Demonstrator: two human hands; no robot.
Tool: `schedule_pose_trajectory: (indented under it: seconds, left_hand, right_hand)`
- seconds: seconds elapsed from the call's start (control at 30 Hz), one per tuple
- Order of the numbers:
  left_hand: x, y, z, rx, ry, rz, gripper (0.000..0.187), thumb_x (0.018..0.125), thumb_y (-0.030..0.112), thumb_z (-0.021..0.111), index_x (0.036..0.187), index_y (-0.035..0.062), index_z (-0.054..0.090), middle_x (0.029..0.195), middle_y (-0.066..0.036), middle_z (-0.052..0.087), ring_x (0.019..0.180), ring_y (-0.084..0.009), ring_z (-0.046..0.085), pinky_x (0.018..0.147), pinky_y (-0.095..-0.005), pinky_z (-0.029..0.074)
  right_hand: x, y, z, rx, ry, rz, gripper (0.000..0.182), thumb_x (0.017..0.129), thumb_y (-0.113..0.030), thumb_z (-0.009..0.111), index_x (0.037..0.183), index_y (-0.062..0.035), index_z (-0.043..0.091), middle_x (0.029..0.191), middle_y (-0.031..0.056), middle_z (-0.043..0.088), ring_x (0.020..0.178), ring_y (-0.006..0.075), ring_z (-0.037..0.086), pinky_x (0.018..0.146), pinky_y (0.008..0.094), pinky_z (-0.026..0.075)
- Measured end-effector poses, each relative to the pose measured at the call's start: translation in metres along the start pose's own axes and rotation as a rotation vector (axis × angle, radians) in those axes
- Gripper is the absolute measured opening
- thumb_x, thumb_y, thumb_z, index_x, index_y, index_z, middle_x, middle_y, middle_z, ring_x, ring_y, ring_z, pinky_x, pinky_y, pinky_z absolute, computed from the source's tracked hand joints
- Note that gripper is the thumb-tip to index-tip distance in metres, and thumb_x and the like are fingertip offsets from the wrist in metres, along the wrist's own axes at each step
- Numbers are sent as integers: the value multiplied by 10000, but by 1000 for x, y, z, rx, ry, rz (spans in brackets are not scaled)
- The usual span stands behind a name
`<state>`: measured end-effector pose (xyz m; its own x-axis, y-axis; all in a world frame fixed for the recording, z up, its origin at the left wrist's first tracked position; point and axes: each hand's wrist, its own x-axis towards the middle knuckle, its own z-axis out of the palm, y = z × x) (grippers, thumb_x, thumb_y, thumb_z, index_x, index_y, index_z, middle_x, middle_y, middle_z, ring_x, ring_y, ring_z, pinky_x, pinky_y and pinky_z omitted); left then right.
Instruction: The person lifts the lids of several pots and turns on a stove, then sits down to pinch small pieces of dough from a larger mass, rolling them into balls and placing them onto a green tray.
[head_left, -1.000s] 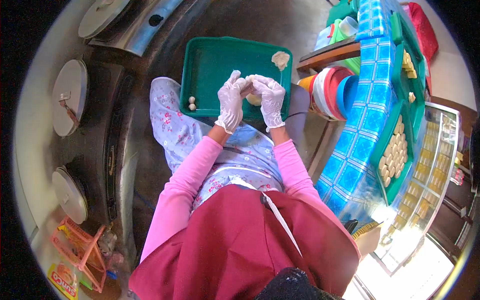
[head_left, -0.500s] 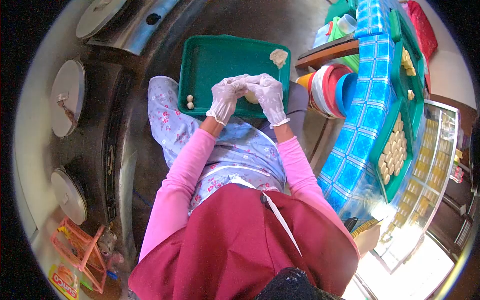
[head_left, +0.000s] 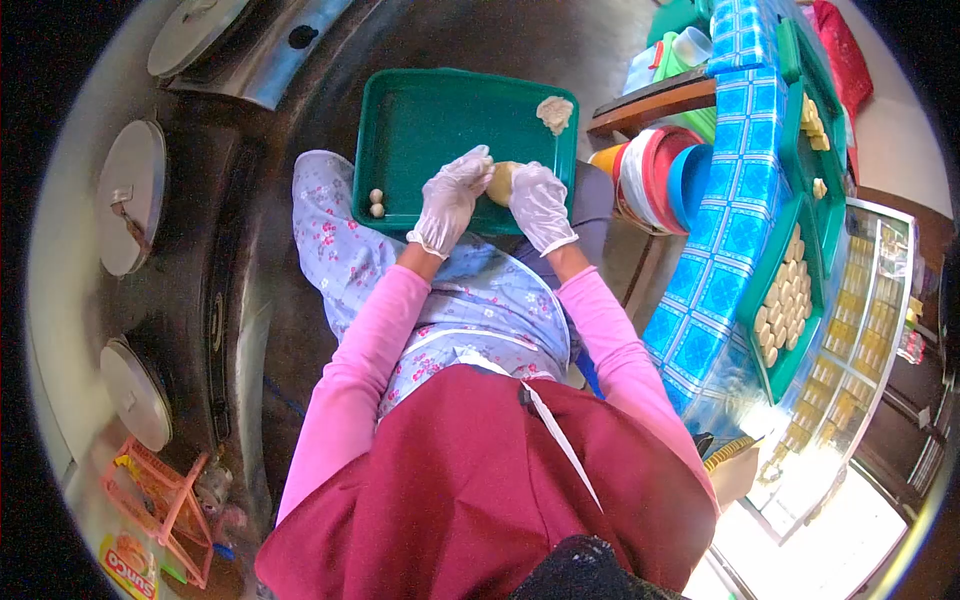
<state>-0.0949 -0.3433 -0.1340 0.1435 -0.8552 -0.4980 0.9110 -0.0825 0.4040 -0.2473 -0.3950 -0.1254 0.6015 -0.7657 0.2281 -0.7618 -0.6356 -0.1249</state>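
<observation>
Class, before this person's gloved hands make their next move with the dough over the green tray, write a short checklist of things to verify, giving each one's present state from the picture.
1. Gloves on both hands: ok; left hand and right hand are gloved.
2. Dough lump held securely: ok; both hands touch it.
3. Dough over the green tray: ok.
4. Free tray space: ok; most of the floor is bare.
5. Two small dough balls clear of the hands: ok; they sit at the tray's left edge.
6. Tray steady on the lap: cannot tell.
</observation>
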Motion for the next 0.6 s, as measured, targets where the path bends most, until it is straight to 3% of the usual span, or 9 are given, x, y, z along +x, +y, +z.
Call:
schedule_pose_trajectory:
  seconds: [0.03,0.2,0.23,0.33,0.37,0.5,0.6]
  left_hand:
    - [9,-7,-13,15,-121,-33,346,898,17,614,1228,-64,547,1153,-126,623,1005,-179,623,903,-289,511]
    - [15,-27,-17,5,-88,-132,361,917,3,578,1263,-78,512,1176,-139,608,1017,-207,621,934,-275,513]
    - [18,-31,-19,6,-82,-130,360,919,3,576,1263,-80,510,1177,-139,607,1018,-208,621,937,-277,513]
    - [18,-33,-18,12,-116,-120,366,920,2,573,1270,-84,504,1179,-143,605,1021,-207,620,935,-279,514]
    - [14,-31,-17,14,-133,-116,370,920,2,572,1273,-85,501,1179,-145,605,1022,-207,620,933,-279,514]
    - [2,-18,-4,-32,-163,-129,380,918,4,576,1279,-87,499,1193,-146,602,1037,-203,617,950,-274,499]
    - [-7,-4,6,-14,-200,-122,388,917,27,589,1283,-75,511,1203,-138,608,1031,-187,620,939,-265,490]
  right_hand:
    - [1,1,2,18,-39,7,88,722,-144,623,695,-68,658,649,140,610,640,315,638,582,436,514]
    - [11,25,-14,173,-106,61,163,726,-217,637,690,-58,650,668,159,627,594,353,601,568,467,486]
    - [7,36,-15,384,21,-40,136,724,-184,693,709,-51,668,646,117,638,497,265,568,476,391,443]
    - [19,14,-85,1300,-191,708,101,723,-120,751,740,-47,684,634,38,627,488,117,525,445,265,381]
    - [23,17,-94,1651,-203,820,84,749,-34,743,815,-3,702,706,11,653,538,27,507,457,178,352]
    - [25,15,-95,1507,-159,731,166,801,-78,733,916,39,707,781,56,685,591,67,561,511,197,417]
    - [21,16,-70,1618,-205,740,179,820,-97,721,944,32,712,787,66,683,635,101,600,549,217,453]
